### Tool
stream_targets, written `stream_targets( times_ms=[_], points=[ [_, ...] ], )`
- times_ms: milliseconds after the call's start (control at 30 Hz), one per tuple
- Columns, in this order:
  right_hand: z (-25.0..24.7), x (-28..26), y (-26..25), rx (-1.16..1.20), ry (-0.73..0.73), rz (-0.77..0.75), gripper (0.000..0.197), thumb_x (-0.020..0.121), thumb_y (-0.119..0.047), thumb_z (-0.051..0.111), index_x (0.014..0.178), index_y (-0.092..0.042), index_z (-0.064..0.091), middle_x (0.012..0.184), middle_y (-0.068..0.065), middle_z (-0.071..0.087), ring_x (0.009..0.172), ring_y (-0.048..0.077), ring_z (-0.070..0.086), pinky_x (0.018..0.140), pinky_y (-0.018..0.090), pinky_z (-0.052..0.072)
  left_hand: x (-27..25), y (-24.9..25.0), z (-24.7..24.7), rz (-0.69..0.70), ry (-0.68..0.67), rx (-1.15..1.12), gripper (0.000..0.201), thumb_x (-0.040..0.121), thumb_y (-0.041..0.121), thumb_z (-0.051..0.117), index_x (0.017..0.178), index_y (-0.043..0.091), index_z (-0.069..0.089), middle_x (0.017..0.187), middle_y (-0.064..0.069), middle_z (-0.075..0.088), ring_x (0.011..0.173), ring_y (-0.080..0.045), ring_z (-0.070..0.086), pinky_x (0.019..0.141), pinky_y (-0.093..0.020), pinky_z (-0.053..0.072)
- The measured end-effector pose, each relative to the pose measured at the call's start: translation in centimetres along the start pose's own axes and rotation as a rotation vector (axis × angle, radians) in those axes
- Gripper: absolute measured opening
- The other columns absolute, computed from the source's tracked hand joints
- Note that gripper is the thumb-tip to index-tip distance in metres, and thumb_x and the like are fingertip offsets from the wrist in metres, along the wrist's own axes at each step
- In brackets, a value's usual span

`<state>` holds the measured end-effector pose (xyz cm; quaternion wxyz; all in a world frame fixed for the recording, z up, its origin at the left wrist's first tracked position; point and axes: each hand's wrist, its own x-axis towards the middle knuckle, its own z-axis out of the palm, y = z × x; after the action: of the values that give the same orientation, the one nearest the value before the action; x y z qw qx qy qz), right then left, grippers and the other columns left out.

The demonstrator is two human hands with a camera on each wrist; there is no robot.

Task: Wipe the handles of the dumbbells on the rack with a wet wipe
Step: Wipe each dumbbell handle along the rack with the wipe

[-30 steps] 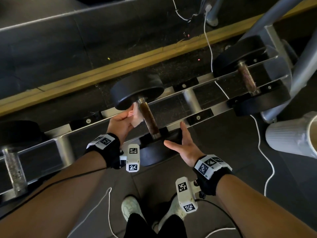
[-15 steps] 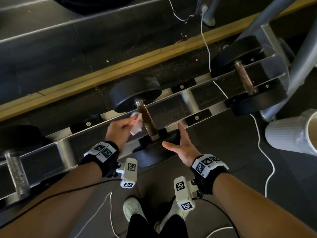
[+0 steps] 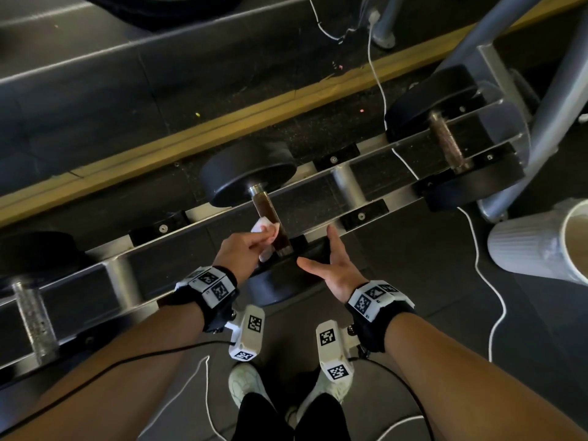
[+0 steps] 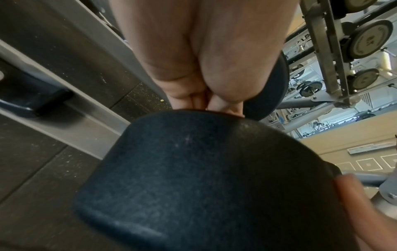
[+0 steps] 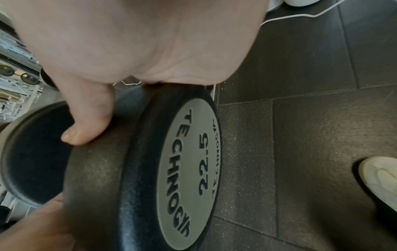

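Mid-wipe, middle dumbbell handle [image 3: 270,219].
My left hand [image 3: 243,251] pinches the wet wipe [image 3: 264,230] against it; right hand [image 3: 334,268] open, bracing the near weight head [image 5: 150,169]. Next: rub full length.

— What's the floor like?

— Dark rubber tiles [image 3: 429,297] with pale specks and thin seams. A yellow strip [image 3: 222,122] runs slantwise across it, behind the rack.

— Anything standing around?

— A white ribbed bin [image 3: 534,249] at the right edge, and grey metal tubing [image 3: 547,122] beside it, perhaps a machine's frame; it's cut off. A thin white cord [image 3: 477,249] trails over the floor.

— And further off?

— The left wrist view shows another rack of round weights [image 4: 365,40] and a pale beige wall [image 4: 354,135], brightly lit.
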<state>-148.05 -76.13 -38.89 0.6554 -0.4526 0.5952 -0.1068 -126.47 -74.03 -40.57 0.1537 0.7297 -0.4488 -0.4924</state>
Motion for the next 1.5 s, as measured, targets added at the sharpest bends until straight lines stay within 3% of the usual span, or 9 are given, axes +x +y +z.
stream_targets(
  times_ms=[267,433,533,700,800,1033,1133,1233,1500],
  points=[
    [0.0,-1.1,-1.8,-0.210,-0.013,0.059,0.108,0.087,-0.043,0.070,0.156,-0.023,-0.010,0.165,-0.001,-0.009,0.152,0.023,-0.002,0.124,0.048,0.008,-1.8,0.9,-1.0,-0.013,-0.121,-0.054,0.029,0.101,0.018,0.053,0.109,0.040,0.070,0.108,0.013,0.069,0.099,-0.003,0.061,0.085,-0.023,0.044],
    [-2.6,-3.6,-4.1,-0.416,-0.088,0.107,0.074,0.098,-0.036,0.055,0.157,-0.019,0.013,0.160,0.008,0.027,0.144,0.026,0.033,0.119,0.035,0.025,-4.0,4.5,-3.5,-0.061,-0.058,-0.301,0.035,0.096,-0.004,0.050,0.098,0.024,0.071,0.100,0.001,0.075,0.091,-0.016,0.067,0.074,-0.015,0.051],
    [-5.7,-6.4,-7.4,-0.327,-0.046,0.083,0.060,0.101,-0.020,0.052,0.154,-0.008,0.026,0.157,0.012,0.033,0.144,0.025,0.034,0.118,0.030,0.025,-7.2,8.4,-5.6,-0.112,0.059,-0.416,0.029,0.100,-0.004,0.043,0.112,0.004,0.067,0.119,-0.020,0.067,0.099,-0.031,0.067,0.092,-0.035,0.054],
    [-11.8,-11.4,-16.1,-0.147,0.076,0.059,0.038,0.098,-0.004,0.054,0.136,0.002,0.052,0.130,0.024,0.058,0.121,0.034,0.058,0.080,0.023,0.047,-13.9,18.9,-8.8,-0.102,-0.003,-0.813,0.027,0.100,-0.009,0.033,0.113,-0.004,0.057,0.085,-0.015,0.075,0.059,-0.016,0.072,0.051,-0.024,0.057],
    [-15.2,-15.0,-21.1,-0.015,0.129,-0.027,0.025,0.095,0.005,0.053,0.120,0.008,0.057,0.085,0.023,0.059,0.068,0.019,0.066,0.058,0.018,0.047,-17.6,24.8,-10.0,-0.047,0.000,-0.869,0.034,0.097,-0.012,0.037,0.124,-0.001,0.055,0.068,-0.004,0.074,0.055,-0.014,0.070,0.047,-0.023,0.055],
    [-20.8,-21.0,-30.8,-0.288,0.093,-0.337,0.016,0.089,-0.001,0.065,0.089,-0.016,0.068,0.094,0.014,0.069,0.093,0.031,0.066,0.088,0.041,0.051,-21.2,34.1,-12.6,0.009,0.112,-0.865,0.022,0.099,-0.001,0.045,0.101,0.006,0.066,0.071,-0.003,0.076,0.059,-0.014,0.072,0.050,-0.026,0.057],
    [-22.6,-21.9,-35.7,-0.304,0.084,-0.443,0.023,0.090,0.004,0.063,0.085,-0.019,0.066,0.099,0.019,0.067,0.090,0.026,0.064,0.077,0.031,0.054,-21.1,37.6,-15.2,0.050,0.194,-0.859,0.022,0.100,0.001,0.047,0.101,0.009,0.067,0.082,-0.006,0.076,0.066,-0.016,0.072,0.055,-0.027,0.057],
    [-23.8,-21.8,-40.3,-0.333,0.113,-0.533,0.017,0.090,-0.002,0.065,0.091,-0.018,0.067,0.099,0.019,0.069,0.085,0.019,0.063,0.070,0.018,0.049,-19.9,40.8,-18.0,0.130,0.240,-0.885,0.024,0.102,0.006,0.046,0.118,0.005,0.064,0.108,-0.018,0.069,0.089,-0.029,0.067,0.068,-0.036,0.060],
    [-24.9,-15.3,-46.0,-0.470,0.160,-0.529,0.027,0.089,-0.009,0.068,0.116,-0.011,0.065,0.116,0.007,0.067,0.112,0.018,0.061,0.097,0.026,0.044,-13.2,44.9,-21.8,0.171,0.408,-0.872,0.019,0.103,0.006,0.045,0.113,0.010,0.060,0.113,-0.015,0.067,0.097,-0.027,0.066,0.069,-0.031,0.056]
  ],
)
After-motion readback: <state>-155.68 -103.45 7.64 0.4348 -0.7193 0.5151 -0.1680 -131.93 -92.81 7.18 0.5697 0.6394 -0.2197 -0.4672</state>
